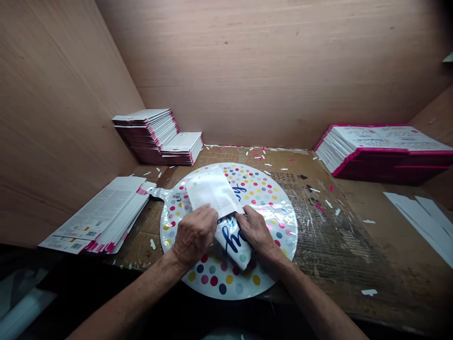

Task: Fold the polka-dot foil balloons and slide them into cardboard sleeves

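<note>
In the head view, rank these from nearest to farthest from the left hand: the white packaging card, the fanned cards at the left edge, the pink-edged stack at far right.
Measured from the left hand:
1. White packaging card, touching its fingers.
2. Fanned cards, at the left table edge.
3. Pink-edged stack, far right by the back wall.

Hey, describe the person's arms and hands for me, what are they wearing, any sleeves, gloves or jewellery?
Both forearms are bare, with no sleeve in view. The left hand and the right hand wear no gloves. No watch, bracelet or ring shows on either. Nothing is marked or taped on them.
</note>
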Action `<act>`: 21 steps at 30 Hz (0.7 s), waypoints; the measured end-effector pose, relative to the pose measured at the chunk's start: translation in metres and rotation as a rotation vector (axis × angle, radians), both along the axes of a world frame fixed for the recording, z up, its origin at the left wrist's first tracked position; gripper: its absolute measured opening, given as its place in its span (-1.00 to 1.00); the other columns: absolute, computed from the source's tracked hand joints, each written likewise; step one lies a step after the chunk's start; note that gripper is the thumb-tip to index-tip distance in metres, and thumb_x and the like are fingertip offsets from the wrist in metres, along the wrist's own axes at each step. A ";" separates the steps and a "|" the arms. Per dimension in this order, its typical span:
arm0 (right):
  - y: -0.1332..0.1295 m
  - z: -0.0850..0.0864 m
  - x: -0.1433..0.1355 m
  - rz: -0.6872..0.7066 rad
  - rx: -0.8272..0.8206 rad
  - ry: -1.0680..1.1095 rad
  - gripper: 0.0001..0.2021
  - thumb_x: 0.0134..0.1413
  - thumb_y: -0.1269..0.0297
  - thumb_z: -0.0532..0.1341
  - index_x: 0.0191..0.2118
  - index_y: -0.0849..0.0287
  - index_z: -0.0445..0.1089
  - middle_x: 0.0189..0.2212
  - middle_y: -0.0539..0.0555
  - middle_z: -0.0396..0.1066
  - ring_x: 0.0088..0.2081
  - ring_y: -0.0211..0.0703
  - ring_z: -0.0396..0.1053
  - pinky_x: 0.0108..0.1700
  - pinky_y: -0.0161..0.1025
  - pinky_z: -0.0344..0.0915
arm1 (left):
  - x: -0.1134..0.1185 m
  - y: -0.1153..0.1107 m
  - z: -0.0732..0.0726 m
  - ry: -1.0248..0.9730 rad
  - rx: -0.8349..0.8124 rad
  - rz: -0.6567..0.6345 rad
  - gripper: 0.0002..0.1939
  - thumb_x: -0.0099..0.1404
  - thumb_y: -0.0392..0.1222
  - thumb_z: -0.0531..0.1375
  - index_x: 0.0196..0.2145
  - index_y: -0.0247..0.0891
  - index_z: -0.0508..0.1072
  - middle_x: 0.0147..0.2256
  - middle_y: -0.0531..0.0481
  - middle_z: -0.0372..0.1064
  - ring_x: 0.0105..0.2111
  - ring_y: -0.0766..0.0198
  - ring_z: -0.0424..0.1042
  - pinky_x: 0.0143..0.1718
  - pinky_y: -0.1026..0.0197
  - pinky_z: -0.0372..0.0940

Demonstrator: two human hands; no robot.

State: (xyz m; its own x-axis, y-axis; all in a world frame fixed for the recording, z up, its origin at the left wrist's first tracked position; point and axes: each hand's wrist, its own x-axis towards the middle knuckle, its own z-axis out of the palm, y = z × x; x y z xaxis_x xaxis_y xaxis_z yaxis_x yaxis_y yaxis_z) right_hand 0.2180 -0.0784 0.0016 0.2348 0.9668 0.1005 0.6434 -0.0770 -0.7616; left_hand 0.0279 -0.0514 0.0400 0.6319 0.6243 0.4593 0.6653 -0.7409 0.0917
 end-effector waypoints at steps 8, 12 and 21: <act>-0.031 0.007 0.003 0.043 0.150 -0.026 -0.45 0.19 -0.08 0.09 0.10 0.27 0.25 0.01 0.30 0.40 0.00 0.09 0.39 -0.09 -0.05 0.40 | 0.024 -0.011 -0.020 -0.968 -0.835 0.418 -0.59 0.15 -0.01 0.26 -0.12 -0.32 0.42 -0.19 -0.15 0.53 -0.21 0.08 0.52 -0.17 0.10 0.41; -0.073 0.001 -0.004 0.280 0.579 -0.435 -0.32 0.23 0.16 0.18 0.35 0.35 -0.03 0.27 0.41 0.10 0.32 0.17 0.02 0.20 0.09 0.23 | 0.029 -0.017 -0.014 -1.055 -0.898 0.423 -0.55 0.08 0.04 0.33 -0.18 -0.35 0.46 -0.27 -0.13 0.54 -0.28 0.09 0.51 -0.26 0.15 0.38; -0.086 0.015 0.000 0.492 0.823 -0.515 -0.65 0.33 0.51 -0.04 0.13 0.37 0.32 0.11 0.27 0.38 0.27 -0.02 0.15 0.21 -0.04 0.27 | 0.039 -0.036 0.005 -1.480 -1.518 -0.218 -0.02 0.06 0.61 -0.05 0.06 -0.29 0.43 0.00 -0.18 0.46 0.11 -0.18 0.31 0.14 -0.11 0.19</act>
State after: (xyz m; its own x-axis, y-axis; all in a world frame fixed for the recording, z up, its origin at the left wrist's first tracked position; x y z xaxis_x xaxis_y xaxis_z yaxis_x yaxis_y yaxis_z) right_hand 0.2176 -0.1643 0.0164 -0.4158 0.5347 0.7356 0.7211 0.6867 -0.0916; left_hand 0.0665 -0.0872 0.0452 0.4632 0.8801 -0.1037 -0.5060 0.3587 0.7844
